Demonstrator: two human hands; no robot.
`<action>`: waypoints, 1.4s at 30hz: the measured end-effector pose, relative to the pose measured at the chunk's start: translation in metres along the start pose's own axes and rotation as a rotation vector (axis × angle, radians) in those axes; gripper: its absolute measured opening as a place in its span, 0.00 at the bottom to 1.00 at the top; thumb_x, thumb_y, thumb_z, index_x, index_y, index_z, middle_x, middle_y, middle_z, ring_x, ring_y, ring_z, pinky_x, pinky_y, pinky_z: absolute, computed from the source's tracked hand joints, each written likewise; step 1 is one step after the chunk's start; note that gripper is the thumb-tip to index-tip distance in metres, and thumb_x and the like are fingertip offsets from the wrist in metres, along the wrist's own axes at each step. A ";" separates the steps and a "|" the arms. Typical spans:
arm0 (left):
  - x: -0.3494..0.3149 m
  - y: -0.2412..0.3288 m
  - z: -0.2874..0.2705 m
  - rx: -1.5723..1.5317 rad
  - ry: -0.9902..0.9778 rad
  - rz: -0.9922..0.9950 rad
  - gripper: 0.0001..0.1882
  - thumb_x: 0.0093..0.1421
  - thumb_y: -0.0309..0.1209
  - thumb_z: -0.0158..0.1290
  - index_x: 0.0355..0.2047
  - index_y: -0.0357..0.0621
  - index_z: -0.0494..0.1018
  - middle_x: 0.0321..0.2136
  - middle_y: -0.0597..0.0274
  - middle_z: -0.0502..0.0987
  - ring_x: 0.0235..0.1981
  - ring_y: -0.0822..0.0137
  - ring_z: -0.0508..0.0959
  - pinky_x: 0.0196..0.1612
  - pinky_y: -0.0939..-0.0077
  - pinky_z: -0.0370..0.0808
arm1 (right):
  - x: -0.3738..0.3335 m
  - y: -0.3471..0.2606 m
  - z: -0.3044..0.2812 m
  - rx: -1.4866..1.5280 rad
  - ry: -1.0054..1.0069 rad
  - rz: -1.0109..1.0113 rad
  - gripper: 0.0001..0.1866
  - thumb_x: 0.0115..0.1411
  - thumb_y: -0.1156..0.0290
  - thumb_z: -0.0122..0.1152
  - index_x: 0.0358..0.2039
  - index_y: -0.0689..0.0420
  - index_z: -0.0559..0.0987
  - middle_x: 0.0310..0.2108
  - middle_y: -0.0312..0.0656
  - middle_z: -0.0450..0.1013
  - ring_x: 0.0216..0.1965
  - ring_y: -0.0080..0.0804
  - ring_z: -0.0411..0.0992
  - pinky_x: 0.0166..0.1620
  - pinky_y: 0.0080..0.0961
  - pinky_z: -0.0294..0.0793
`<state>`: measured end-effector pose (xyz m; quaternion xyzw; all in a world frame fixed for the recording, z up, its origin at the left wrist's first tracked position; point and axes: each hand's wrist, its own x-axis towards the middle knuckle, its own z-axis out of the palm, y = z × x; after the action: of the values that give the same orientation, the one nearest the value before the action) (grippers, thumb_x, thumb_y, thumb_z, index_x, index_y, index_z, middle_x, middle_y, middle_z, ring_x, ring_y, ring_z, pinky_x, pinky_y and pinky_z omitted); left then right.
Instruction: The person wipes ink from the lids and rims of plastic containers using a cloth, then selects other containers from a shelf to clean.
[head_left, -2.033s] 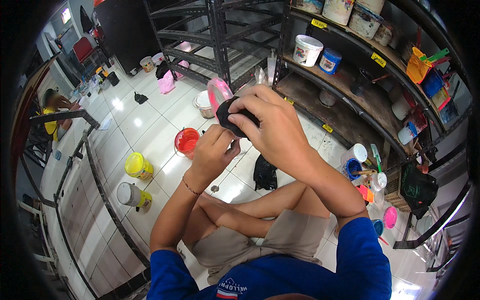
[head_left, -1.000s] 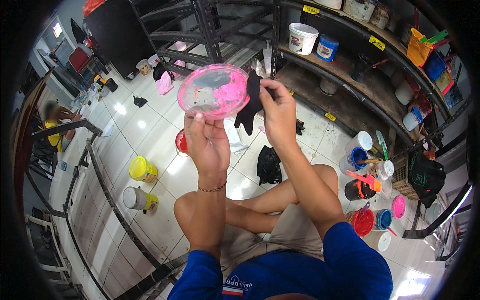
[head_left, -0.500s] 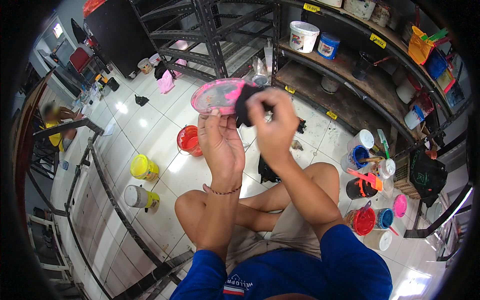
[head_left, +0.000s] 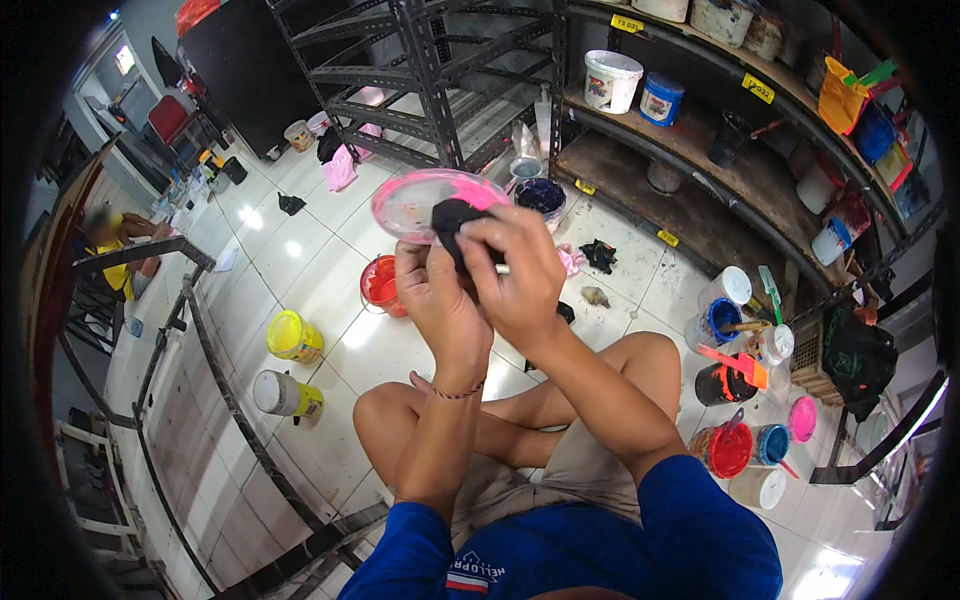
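My left hand [head_left: 440,305] grips the lower edge of a round lid [head_left: 402,205], held up in front of me. Pink paint is smeared over the lid's rim and right part; the rest of its face looks grey and translucent. My right hand [head_left: 518,268] is closed on a black cloth [head_left: 456,225], which lies against the lid's lower right part. Both hands are close together, the right one overlapping the cloth and partly hiding the lid's edge. Behind them on the floor stands a red bucket [head_left: 380,284].
Yellow paint tubs [head_left: 294,337] stand to the left, near a dark metal frame [head_left: 235,400]. Several open paint pots, such as a red one [head_left: 722,450], crowd the right. Shelves [head_left: 640,165] hold more tubs at the back right. A seated person [head_left: 125,240] is far left.
My right hand has come down and left with the black cloth, from the lid's right edge onto its lower face. The lid has shifted slightly left and down.
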<state>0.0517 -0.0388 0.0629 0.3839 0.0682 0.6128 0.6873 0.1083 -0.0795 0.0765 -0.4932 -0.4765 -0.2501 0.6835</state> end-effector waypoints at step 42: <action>0.029 0.012 -0.083 -0.184 -0.320 -0.480 0.24 0.71 0.45 0.39 0.50 0.35 0.69 0.45 0.52 0.75 0.46 0.61 0.75 0.55 0.63 0.71 | 0.028 0.034 -0.031 1.114 -0.049 1.010 0.15 0.61 0.76 0.57 0.48 0.63 0.71 0.41 0.41 0.75 0.41 0.26 0.74 0.46 0.23 0.74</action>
<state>0.0018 0.0232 0.0234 0.3845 -0.0082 0.3684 0.8464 0.1601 -0.0910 0.0857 -0.2384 -0.2634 0.3830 0.8527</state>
